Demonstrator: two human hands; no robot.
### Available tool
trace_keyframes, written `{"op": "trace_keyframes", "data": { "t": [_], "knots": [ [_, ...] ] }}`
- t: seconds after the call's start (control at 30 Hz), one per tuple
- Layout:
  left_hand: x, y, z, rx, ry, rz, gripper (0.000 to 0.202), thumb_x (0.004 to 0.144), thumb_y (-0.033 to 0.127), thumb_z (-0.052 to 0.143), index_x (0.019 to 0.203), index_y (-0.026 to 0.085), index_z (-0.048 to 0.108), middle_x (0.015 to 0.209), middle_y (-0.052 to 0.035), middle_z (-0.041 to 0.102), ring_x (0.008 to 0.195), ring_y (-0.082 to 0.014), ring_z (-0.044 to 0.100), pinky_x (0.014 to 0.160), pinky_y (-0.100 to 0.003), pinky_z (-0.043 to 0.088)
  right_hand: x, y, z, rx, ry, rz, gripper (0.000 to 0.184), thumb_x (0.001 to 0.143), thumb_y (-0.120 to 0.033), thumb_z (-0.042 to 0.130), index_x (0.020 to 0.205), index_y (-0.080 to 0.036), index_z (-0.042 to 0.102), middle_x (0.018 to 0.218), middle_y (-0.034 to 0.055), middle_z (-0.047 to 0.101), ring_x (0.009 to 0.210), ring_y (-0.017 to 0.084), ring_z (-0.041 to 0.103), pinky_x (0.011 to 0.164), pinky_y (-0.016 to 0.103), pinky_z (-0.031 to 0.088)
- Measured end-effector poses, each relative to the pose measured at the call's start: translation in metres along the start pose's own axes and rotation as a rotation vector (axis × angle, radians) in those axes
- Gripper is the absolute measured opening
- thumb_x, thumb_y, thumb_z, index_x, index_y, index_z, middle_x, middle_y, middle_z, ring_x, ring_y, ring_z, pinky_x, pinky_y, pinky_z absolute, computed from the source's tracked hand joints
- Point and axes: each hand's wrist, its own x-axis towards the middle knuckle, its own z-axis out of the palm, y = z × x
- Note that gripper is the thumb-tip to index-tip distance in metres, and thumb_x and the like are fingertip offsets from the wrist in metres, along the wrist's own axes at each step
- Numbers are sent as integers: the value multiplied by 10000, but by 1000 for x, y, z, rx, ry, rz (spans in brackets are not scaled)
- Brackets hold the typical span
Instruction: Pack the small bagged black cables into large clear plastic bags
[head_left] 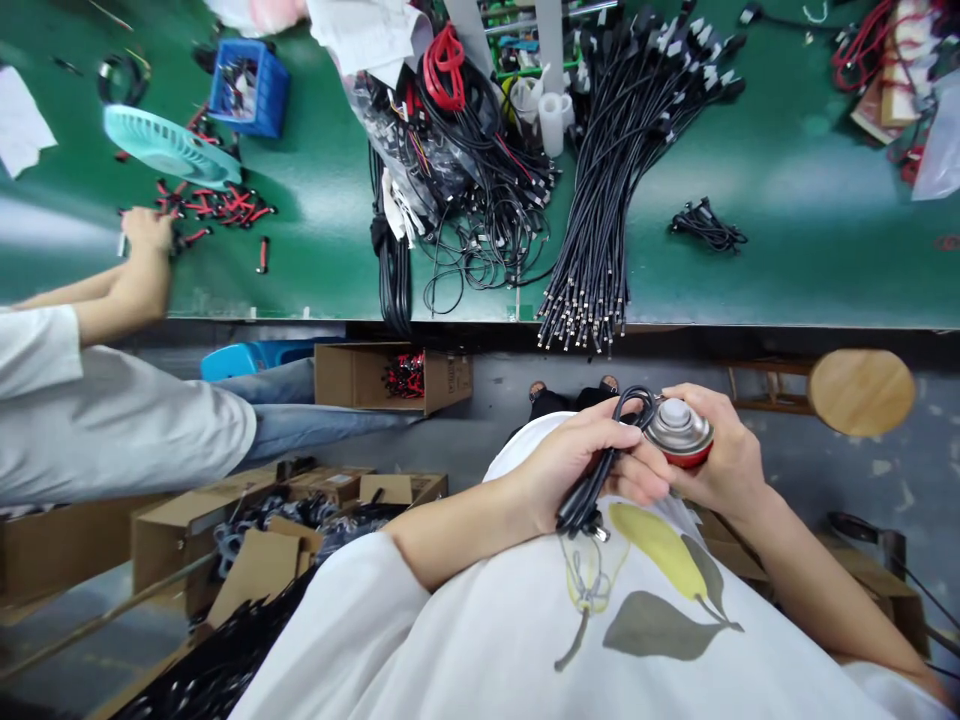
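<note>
My left hand (592, 445) is closed around a coiled black cable (592, 490), whose loop sticks up past the fingers and whose plug end hangs below the palm. Right beside it, my right hand (724, 450) grips a round metal can (680, 430) with a pale nozzle and a red body; its lower part is hidden by the fingers. Both hands are held close together in front of my shirt, short of the table edge. Ahead on the green table (465, 310) lies a large bundle of straight black cables (600, 190), their metal tips over the front edge.
A small tied cable bundle (707, 225) lies on the right of the table. Tangled cables (487, 200) fill the middle. At left, a co-worker's hand (146, 235) is among red-and-black parts (225, 207) near a blue bin (249, 88). A wooden stool (861, 392) stands at right.
</note>
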Motion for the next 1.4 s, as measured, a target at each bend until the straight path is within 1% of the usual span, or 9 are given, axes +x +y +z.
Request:
{"op": "trace_keyframes", "data": {
  "t": [0.13, 0.33, 0.53, 0.7, 0.83, 0.9, 1.0, 1.27, 1.4],
  "knots": [
    [5, -7, 5, 3, -9, -7, 266, 830, 187, 622, 1080, 141, 544, 733, -67, 760, 565, -157, 724, 465, -152, 498, -7, 9, -6, 39, 52, -124, 746, 780, -294, 795, 1418, -276, 410, 1280, 135, 616, 1117, 278, 665, 821, 404, 610],
    [13, -14, 9, -3, -14, -30, 256, 828, 187, 625, 1058, 146, 521, 745, -81, 765, 568, -159, 725, 457, -148, 486, -12, 14, -13, 167, 42, -115, 700, 793, -299, 778, 1397, -318, 427, 1281, 123, 605, 1110, 284, 665, 833, 440, 611],
    [19, -17, 11, -11, -35, -36, 244, 831, 205, 632, 1045, 147, 528, 756, -84, 765, 576, -173, 727, 498, -183, 527, -14, 15, -16, 27, 106, -210, 694, 777, -296, 806, 1383, -294, 468, 1283, 127, 626, 1082, 266, 687, 784, 376, 620],
    [27, -15, 15, -16, -27, -45, 276, 833, 195, 631, 1087, 145, 537, 764, -85, 768, 590, -170, 732, 499, -174, 521, -12, 22, -19, -35, 92, -171, 672, 799, -291, 784, 1387, -318, 460, 1280, 112, 634, 1078, 246, 689, 788, 367, 623],
    [34, -12, 18, -10, -33, -39, 274, 830, 193, 626, 1086, 145, 541, 769, -85, 769, 593, -167, 732, 524, -185, 540, -9, 29, -21, -71, 90, -193, 590, 818, -311, 765, 1346, -284, 504, 1252, 121, 646, 1059, 245, 696, 775, 351, 621],
    [38, -10, 20, -3, -25, -43, 272, 829, 197, 626, 1082, 145, 543, 772, -84, 768, 595, -166, 732, 531, -187, 541, -7, 32, -23, -91, 92, -184, 572, 821, -308, 759, 1337, -289, 513, 1252, 111, 651, 1061, 242, 698, 773, 342, 619],
    [43, -7, 24, -3, -16, -59, 259, 829, 201, 631, 1066, 146, 543, 769, -85, 767, 595, -165, 731, 518, -177, 523, -5, 37, -25, -106, 100, -178, 573, 813, -302, 763, 1332, -297, 519, 1252, 100, 658, 1051, 235, 703, 763, 329, 617],
    [57, -1, 32, 6, 2, -81, 271, 824, 204, 644, 1071, 148, 547, 757, -77, 765, 566, -160, 718, 473, -162, 483, -2, 49, -31, -118, 104, -161, 579, 807, -311, 774, 1321, -281, 507, 1244, 114, 653, 1052, 236, 697, 752, 323, 609],
    [65, 2, 36, 14, -11, -82, 286, 831, 196, 624, 1102, 149, 545, 763, -80, 769, 574, -160, 723, 484, -167, 505, -1, 56, -36, -130, 108, -155, 579, 798, -292, 777, 1311, -261, 511, 1244, 125, 652, 1059, 242, 695, 749, 317, 603]
  ]
}}
